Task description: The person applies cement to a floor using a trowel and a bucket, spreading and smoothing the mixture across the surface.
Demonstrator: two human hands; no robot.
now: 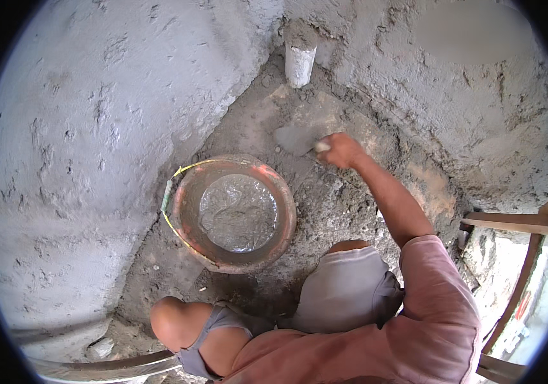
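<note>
My right hand is closed round the handle of a trowel, arm stretched forward over the rough ground. The trowel's grey blade points left and lies low over the dirt, looking flat against it. Left of and nearer than the trowel stands a round bucket with a reddish, mortar-smeared rim. Wet grey mortar fills its lower part. The bucket's yellow wire handle with a green grip hangs over its left side. My left hand is out of sight.
Grey plastered walls meet in a corner ahead. A white pipe stub stands near that corner. Wooden bars are at the right, and a curved edge runs along the lower left. My knees are close behind the bucket.
</note>
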